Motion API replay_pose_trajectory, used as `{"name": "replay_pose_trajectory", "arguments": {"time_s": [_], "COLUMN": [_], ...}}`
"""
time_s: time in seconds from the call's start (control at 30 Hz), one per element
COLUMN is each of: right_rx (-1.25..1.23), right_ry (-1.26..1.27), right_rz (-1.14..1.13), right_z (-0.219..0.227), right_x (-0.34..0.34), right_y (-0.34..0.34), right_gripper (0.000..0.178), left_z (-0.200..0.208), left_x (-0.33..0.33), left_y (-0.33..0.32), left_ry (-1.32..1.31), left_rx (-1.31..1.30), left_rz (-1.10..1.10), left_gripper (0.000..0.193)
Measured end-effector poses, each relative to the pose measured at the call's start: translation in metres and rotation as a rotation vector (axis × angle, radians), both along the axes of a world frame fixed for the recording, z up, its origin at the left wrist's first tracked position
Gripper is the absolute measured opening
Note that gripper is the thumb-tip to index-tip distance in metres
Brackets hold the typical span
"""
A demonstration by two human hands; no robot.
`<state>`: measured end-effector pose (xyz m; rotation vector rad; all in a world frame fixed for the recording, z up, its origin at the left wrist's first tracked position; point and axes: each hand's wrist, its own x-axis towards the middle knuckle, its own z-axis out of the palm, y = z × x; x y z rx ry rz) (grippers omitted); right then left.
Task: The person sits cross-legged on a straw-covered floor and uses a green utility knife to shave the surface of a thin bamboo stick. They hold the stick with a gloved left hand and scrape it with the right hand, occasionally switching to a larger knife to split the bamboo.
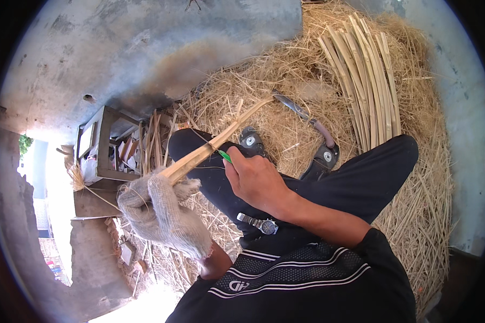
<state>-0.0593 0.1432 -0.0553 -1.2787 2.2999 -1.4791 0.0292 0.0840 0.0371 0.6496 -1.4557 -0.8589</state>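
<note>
Pale strip: held slantwise over the left knee, its near end in the glove, its far end close to the hooked knife's tip above the straw floor.
Left hand: gloved, wrapped firmly round the strip's near end.
Right hand: bare, apart from the left, curled on the green tool just beside the strip; the tool's working end is unclear.
Good working grip: the glove should pin the strip against twisting, while the bare hand makes short, light, even strokes along the grain.
Safe stroke line: best aimed away from the glove and the knee; if the tool has an edge, a slip could reach either.
Long free end: likely to spring, so bracing over the knee would help.
Hands counted: two, with one glove visible.
Held pieces counted: one strip, one green tool.
Watch: one, at the lap.
Shoes: two, dark.
Hooked knife: one, between the shoes and the straw floor's far edge.
Laid strips: roughly eight, overlapping, toward the straw floor's far right corner.
Open cabinet: one, beyond the straw floor's left edge.
</note>
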Motion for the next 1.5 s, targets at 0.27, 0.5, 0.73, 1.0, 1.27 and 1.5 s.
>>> {"name": "replay_pose_trajectory", "arguments": {"time_s": [0.27,0.5,0.73,1.0,1.27,1.5], "right_rx": [0.005,0.128,0.023,0.116,0.259,-0.06], "right_ry": [0.048,-0.004,0.024,0.065,-0.07,-0.117], "right_rz": [-0.005,0.006,0.026,-0.016,-0.133,0.014], "right_z": [-0.008,-0.007,0.014,0.009,-0.085,-0.004], "right_x": [-0.009,-0.002,0.014,-0.002,-0.051,-0.013], "right_y": [-0.006,-0.007,0.0,-0.013,0.002,0.006], "right_gripper": [0.016,0.02,0.017,0.02,0.033,0.023], "left_z": [-0.01,-0.006,-0.01,-0.003,0.001,-0.005], "left_x": [-0.001,0.002,0.009,0.007,-0.007,-0.011], "left_y": [-0.011,-0.01,-0.013,-0.018,-0.006,0.003], "left_ry": [-0.009,-0.008,-0.019,-0.017,0.049,0.044], "left_rx": [-0.116,-0.07,-0.074,-0.019,0.006,-0.007], "left_rz": [0.011,0.013,-0.011,-0.024,-0.17,-0.141], "left_gripper": [0.02,0.02,0.02,0.02,0.019,0.02]}}
